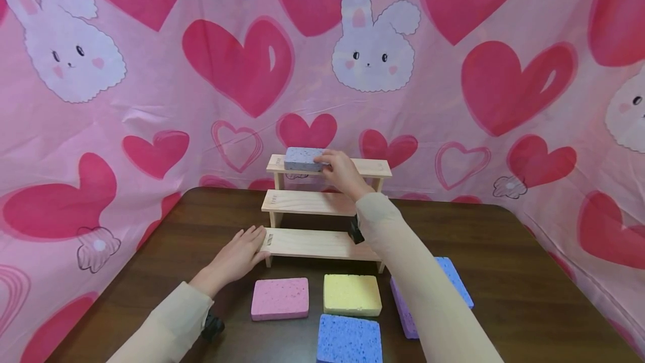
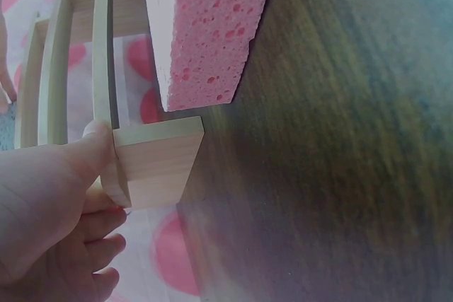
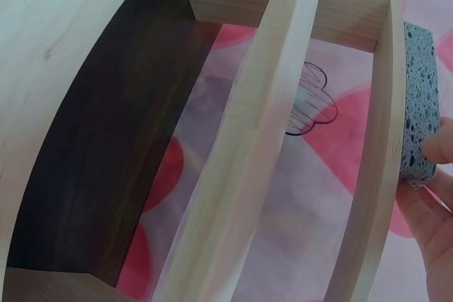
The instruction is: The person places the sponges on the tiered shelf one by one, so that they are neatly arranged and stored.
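Note:
A three-tier wooden display stand (image 1: 312, 242) stands on the table. My right hand (image 1: 345, 172) reaches to its top shelf and pinches the right end of a grey-blue sponge (image 1: 302, 159). That sponge lies on the left part of the top shelf; in the right wrist view, the fingers (image 3: 439, 148) hold one end of it. My left hand (image 1: 237, 256) holds the left end of the lowest shelf, with the thumb (image 2: 98, 143) against the board in the left wrist view. A pink sponge (image 1: 280, 299) lies just in front of the stand, right of my left hand.
A yellow sponge (image 1: 351, 294) lies beside the pink one, with a blue sponge (image 1: 350, 338) in front of it. A purple sponge (image 1: 406, 313) and another blue sponge (image 1: 456, 282) are partly hidden by my right sleeve. A pink heart-patterned cloth (image 1: 312, 94) hangs behind the brown table (image 1: 529, 296).

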`<state>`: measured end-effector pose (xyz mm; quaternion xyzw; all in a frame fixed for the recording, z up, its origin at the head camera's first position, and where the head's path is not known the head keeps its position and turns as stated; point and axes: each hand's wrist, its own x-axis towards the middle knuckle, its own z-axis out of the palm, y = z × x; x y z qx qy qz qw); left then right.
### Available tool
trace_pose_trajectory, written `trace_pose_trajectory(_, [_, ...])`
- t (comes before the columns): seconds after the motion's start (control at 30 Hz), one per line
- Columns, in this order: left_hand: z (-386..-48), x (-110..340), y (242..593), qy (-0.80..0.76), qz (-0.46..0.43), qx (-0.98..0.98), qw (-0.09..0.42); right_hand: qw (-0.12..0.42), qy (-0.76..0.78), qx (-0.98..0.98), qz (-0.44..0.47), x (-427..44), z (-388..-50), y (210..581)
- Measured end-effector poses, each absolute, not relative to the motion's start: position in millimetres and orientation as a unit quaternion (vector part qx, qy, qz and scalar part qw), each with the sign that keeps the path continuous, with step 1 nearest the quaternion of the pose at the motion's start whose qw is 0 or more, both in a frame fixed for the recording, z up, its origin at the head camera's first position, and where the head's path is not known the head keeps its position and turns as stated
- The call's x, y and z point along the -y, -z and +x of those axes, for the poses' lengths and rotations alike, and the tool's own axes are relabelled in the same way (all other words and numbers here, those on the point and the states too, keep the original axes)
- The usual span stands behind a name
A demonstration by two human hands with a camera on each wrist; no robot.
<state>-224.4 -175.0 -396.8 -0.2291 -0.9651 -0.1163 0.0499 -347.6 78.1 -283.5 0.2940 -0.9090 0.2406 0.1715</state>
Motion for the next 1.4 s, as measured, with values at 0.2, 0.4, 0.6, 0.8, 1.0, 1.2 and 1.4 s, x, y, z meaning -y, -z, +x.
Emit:
trace_pose_trajectory(0.2, [-224, 175, 397, 0.12, -0.226, 0.966, 0.046, 0.164, -0.254, 0.908, 0.29, -78, -342, 283])
trace_pose_trajectory(0.4, [-223, 175, 395, 0.122, -0.224, 0.966, 0.045, 0.177, -0.266, 0.898, 0.302, -75, -333, 278])
trace_pose_trajectory(0.6, [-223, 176, 395, 0.124, -0.219, 0.967, 0.042, 0.203, -0.269, 0.885, 0.322, -76, -326, 273])
trace_pose_trajectory(0.8, [-224, 176, 397, 0.122, -0.219, 0.967, 0.041, 0.212, -0.276, 0.884, 0.312, -83, -325, 273])
trace_pose_trajectory(1.0, [-224, 176, 397, 0.12, -0.221, 0.967, 0.042, 0.219, -0.289, 0.877, 0.314, -93, -325, 274])
trace_pose_trajectory(1.2, [-224, 177, 397, 0.117, -0.222, 0.967, 0.042, 0.23, -0.299, 0.871, 0.315, -100, -327, 276])
trace_pose_trajectory(1.4, [-224, 176, 398, 0.119, -0.22, 0.967, 0.042, 0.218, -0.309, 0.874, 0.305, -106, -326, 278])
